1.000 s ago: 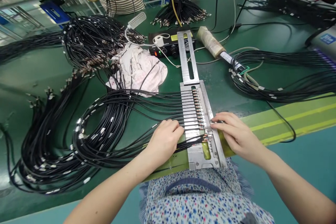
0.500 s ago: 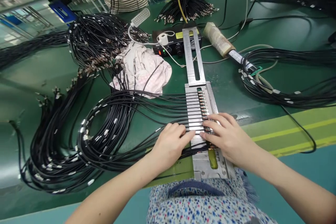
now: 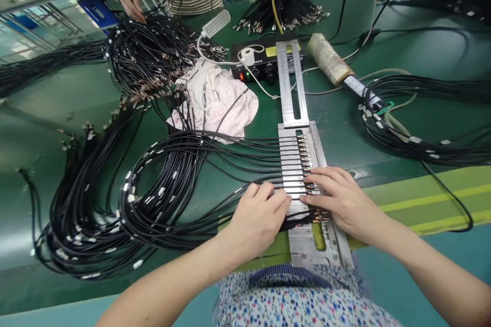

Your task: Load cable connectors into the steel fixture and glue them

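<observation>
A slotted metal comb jig [image 3: 290, 163] lies on the bench in front of me, with black coaxial cables [image 3: 161, 204] lying across its teeth. Their metal connectors [image 3: 305, 156] stand in a row along the jig's right side. My left hand [image 3: 259, 222] is curled over the cables at the jig's near end. My right hand [image 3: 343, 196] lies across the connectors, its fingertips on the lowest ones. Those lower connectors are partly hidden beneath my fingers. The long cable runs loop away to the left in a large heap.
A co-worker's hand [image 3: 130, 2] reaches in at the far left, near a heap of cables [image 3: 153, 56]. A crumpled cloth [image 3: 215, 102], a controller box [image 3: 264, 64], a wrapped roll [image 3: 328, 59] and a coil of cables [image 3: 402, 138] lie on the green bench.
My view has shifted, so the jig sits further right. My right hand has slid left over the connectors. A co-worker's hand has come into view at the top left.
</observation>
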`<state>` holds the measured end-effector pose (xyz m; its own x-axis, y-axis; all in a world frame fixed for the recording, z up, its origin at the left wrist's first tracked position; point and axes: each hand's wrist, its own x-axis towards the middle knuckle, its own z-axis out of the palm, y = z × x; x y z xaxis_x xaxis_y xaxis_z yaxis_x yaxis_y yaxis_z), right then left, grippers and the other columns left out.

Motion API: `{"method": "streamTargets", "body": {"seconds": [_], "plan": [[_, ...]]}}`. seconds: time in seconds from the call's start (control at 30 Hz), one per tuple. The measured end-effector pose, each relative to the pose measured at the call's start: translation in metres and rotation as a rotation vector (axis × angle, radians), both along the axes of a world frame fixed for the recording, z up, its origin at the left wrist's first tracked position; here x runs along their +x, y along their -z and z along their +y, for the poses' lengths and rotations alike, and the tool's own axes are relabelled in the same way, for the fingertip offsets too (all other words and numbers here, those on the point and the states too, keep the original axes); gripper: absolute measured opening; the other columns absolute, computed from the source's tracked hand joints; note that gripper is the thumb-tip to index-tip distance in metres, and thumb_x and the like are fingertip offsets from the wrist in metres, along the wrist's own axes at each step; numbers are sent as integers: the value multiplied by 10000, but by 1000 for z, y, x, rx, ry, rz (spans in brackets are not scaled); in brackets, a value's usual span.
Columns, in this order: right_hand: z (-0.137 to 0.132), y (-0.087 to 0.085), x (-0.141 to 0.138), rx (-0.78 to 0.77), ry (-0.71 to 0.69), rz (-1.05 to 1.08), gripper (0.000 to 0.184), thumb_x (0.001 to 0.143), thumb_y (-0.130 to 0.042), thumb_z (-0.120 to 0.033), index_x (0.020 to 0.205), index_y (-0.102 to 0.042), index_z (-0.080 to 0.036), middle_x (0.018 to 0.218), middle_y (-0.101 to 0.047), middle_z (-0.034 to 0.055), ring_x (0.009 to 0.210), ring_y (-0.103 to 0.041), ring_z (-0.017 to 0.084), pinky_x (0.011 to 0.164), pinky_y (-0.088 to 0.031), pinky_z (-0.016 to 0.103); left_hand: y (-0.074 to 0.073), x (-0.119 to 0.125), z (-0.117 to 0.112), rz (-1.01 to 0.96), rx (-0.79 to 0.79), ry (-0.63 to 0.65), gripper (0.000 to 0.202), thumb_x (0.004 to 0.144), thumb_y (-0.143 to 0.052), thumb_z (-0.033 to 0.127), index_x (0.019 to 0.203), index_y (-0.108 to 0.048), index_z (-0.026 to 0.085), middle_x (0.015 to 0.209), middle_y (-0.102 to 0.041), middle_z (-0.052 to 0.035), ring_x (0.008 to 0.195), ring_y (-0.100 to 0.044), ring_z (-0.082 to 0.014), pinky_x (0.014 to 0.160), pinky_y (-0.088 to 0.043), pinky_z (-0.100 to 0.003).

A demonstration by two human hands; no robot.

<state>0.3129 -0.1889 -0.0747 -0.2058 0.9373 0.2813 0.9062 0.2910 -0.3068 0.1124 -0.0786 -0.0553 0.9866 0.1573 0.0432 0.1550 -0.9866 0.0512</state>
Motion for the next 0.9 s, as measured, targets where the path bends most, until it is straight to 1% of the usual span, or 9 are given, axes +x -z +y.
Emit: {"method": "streamTargets", "body": {"seconds": [0.1, 0.2, 0.3, 0.43, 0.57, 0.67, 0.77, 0.9], "plan": [[-12, 7, 9, 70, 37, 177, 432, 812, -362, 3, 1063, -608, -249, 1185, -536, 95, 1150, -458, 232, 907, -432, 481, 7, -6, -4, -34, -45, -40, 89, 874, -483, 157, 842, -564, 173, 830, -553, -37, 770, -431, -196, 638, -299, -340], [-25, 9, 10, 109, 106, 243, 439, 824, -344, 5, 1095, -578, -250, 1169, -537, 96, 1145, -462, 222, 903, -446, 471, 10, -9, -9, 3, -57, -44, 154, 870, -480, 129, 737, -544, 171, 739, -539, -29, 729, -438, -192, 624, -297, -330], [-33, 6, 7, 94, 125, 241, 445, 812, -340, 17, 1097, -566, -238, 1154, -537, 102, 1124, -472, 221, 877, -463, 458, 5, -7, -11, 55, -63, -74, 164, 873, -466, 124, 728, -532, 167, 717, -559, -32, 703, -468, -197, 624, -301, -328], [-38, 2, 5, 66, 131, 231, 477, 786, -331, 26, 1116, -554, -237, 1142, -541, 100, 1097, -490, 220, 865, -471, 453, -9, -4, -9, 104, -71, -140, 177, 893, -405, 107, 764, -513, 162, 673, -558, -14, 609, -493, -175, 605, -294, -318], [-41, 0, 8, 60, 156, 221, 488, 764, -325, 27, 1107, -554, -235, 1137, -543, 100, 1075, -504, 220, 847, -478, 439, -20, -3, -3, 151, -4, -137, 180, 874, -413, 88, 749, -512, 173, 688, -542, -11, 592, -502, -172, 594, -278, -314], [-44, -1, 9, 48, 161, 204, 472, 770, -330, 23, 1101, -553, -227, 1144, -540, 106, 1073, -503, 221, 843, -476, 426, -20, -3, -1, 156, 18, -150, 183, 868, -423, 84, 731, -508, 171, 696, -541, -14, 613, -513, -174, 600, -278, -309], [-44, -3, 10, 28, 154, 180, 469, 773, -328, 25, 1094, -559, -226, 1144, -541, 110, 1075, -502, 225, 838, -473, 422, -16, -3, -1, 146, -9, -149, 189, 861, -409, 59, 744, -509, 169, 705, -550, -14, 627, -519, -175, 600, -283, -306], [-38, -7, 9, 13, 121, 157, 452, 774, -334, 19, 1079, -565, -221, 1132, -545, 112, 1080, -489, 232, 846, -462, 437, -12, -2, -2, 162, -44, -142, 208, 802, -404, -2, 739, -506, 168, 686, -543, -11, 627, -517, -180, 594, -289, -311]]}}
